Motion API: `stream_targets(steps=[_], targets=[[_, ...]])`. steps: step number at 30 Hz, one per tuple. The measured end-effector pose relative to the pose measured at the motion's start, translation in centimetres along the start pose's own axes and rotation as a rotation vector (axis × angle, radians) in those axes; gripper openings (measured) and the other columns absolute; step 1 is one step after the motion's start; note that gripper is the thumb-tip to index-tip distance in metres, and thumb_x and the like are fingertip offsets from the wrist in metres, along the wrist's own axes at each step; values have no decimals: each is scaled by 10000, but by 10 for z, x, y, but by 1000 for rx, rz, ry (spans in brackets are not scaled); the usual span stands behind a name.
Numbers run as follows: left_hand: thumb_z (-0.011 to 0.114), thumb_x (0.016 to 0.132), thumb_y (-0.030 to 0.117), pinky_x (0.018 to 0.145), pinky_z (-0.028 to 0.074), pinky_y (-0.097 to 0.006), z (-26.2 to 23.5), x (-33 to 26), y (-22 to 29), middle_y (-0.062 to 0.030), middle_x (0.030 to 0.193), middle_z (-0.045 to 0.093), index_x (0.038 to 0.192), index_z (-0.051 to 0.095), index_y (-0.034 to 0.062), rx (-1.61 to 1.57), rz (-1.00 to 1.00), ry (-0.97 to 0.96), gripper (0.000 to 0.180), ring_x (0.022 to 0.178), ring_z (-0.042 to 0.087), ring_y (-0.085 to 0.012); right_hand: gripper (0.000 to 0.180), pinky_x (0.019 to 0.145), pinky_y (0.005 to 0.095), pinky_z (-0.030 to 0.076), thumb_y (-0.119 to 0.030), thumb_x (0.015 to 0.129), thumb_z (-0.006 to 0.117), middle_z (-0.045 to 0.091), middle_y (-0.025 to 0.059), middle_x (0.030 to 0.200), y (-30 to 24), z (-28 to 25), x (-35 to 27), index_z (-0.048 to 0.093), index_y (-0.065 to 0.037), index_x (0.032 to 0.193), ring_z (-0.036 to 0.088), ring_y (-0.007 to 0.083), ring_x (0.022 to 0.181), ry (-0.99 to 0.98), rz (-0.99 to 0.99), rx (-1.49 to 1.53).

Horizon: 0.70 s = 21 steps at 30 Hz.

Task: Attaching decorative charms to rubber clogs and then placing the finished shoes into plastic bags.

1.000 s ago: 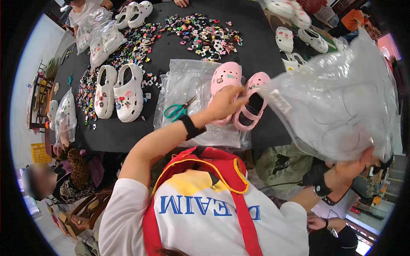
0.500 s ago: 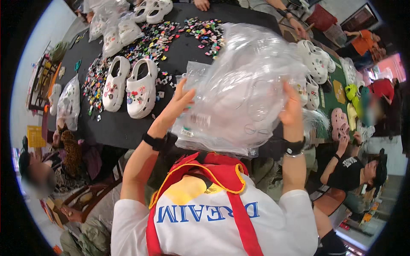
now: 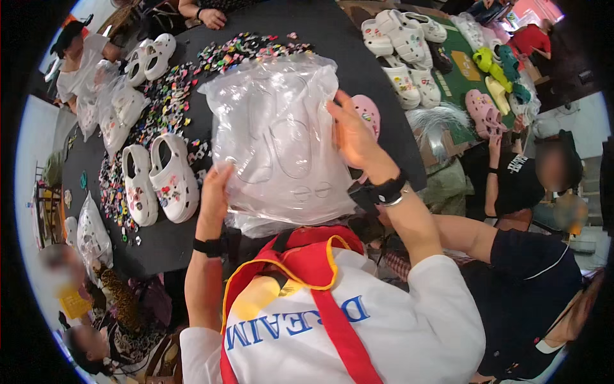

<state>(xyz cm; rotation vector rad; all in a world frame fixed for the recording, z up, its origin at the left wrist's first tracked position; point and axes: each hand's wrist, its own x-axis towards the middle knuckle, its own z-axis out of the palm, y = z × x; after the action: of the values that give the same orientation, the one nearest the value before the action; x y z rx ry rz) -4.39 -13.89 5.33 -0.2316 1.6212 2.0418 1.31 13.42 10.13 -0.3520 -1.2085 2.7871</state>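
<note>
Clear plastic bag (image 3: 281, 137) between hands

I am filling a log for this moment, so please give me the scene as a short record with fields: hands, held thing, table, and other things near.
left hand: grips the lower left edge of the clear plastic bag
right hand: grips the bag's right edge
bag: large, crumpled, held up over the table
table: black top
left of bag: white clog pair with charms on them
behind bag: pink clog, partly hidden
spread on table: many small coloured charms
far right: more clogs, white
</note>
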Motion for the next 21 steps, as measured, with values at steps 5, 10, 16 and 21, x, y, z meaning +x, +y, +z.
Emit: stream_targets(steps=[5, 10, 16, 21], targets=[[501, 847, 156, 588, 472, -251, -113, 23, 3, -11, 916, 598, 1013, 567, 78, -95, 57, 124, 195, 756, 587, -136, 455, 751, 291, 438, -222, 821, 580, 529, 87, 1056, 6, -52, -4, 419, -48, 1209, 531, 159, 885, 213, -211, -777], [444, 868, 152, 628, 481, -288, -185, 4, 22, -41, 922, 585, 1052, 539, 53, 50, 206, 257, 230, 783, 582, -157, 522, 827, 490, 404, -395, 786, 536, 520, 123, 1150, 49, -26, -23, 436, -129, 1224, 535, 303, 1006, -133, 65, -1690], [467, 816, 34, 684, 449, -219, -221, -36, 59, -47, 921, 605, 1095, 550, 2, 258, 218, 294, 292, 796, 562, -92, 751, 791, 525, 405, -307, 637, 679, 444, 113, 1191, 80, -13, -5, 336, -201, 1295, 499, 333, 1040, -423, 357, -2040], [528, 831, 115, 648, 421, -241, -260, -34, 30, -46, 837, 601, 1003, 565, -21, 563, 262, 301, 223, 733, 537, -106, 819, 685, 401, 474, -94, 665, 601, 573, 268, 880, 69, -24, 7, 210, -269, 1363, 592, 377, 766, -292, 395, -1798]])
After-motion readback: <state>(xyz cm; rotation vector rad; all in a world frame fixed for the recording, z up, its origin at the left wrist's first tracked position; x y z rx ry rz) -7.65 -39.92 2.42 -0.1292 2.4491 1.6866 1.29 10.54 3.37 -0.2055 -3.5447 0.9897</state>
